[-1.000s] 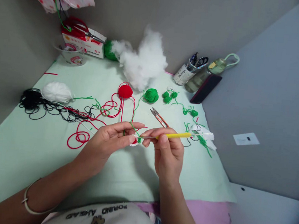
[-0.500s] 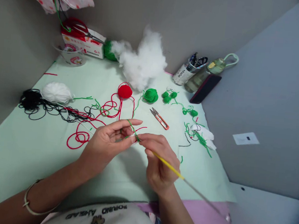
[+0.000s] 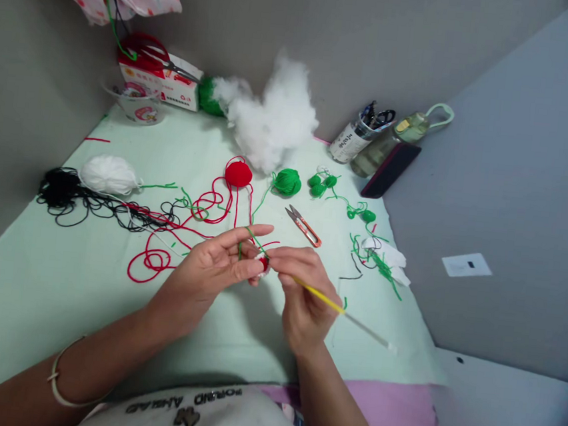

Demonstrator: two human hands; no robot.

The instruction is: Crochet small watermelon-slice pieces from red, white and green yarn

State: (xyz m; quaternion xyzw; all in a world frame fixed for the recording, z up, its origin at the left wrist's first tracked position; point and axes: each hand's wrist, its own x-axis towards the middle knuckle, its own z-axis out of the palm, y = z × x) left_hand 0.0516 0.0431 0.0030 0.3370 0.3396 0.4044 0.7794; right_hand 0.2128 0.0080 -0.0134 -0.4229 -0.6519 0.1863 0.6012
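My left hand (image 3: 208, 269) pinches a small red and white crochet piece (image 3: 262, 263) between thumb and fingers, with green yarn (image 3: 250, 235) looped over its forefinger. My right hand (image 3: 301, 295) touches the piece with its fingertips and grips a yellow-handled crochet hook (image 3: 328, 304), whose handle slants down to the right. Both hands hover above the pale green cloth (image 3: 56, 285).
On the cloth lie a red yarn ball (image 3: 238, 173), a green yarn ball (image 3: 287, 182), white yarn (image 3: 108, 175), tangled black yarn (image 3: 60, 190), orange snips (image 3: 305, 226), small green pieces (image 3: 323, 183) and white stuffing (image 3: 273, 118). A jar of tools (image 3: 356, 136) and a bottle (image 3: 402, 134) stand at the back right.
The hook swung from lying level and pointing right to slanting down and right. My right hand turned and dropped slightly; the left hand stayed on the crochet piece.
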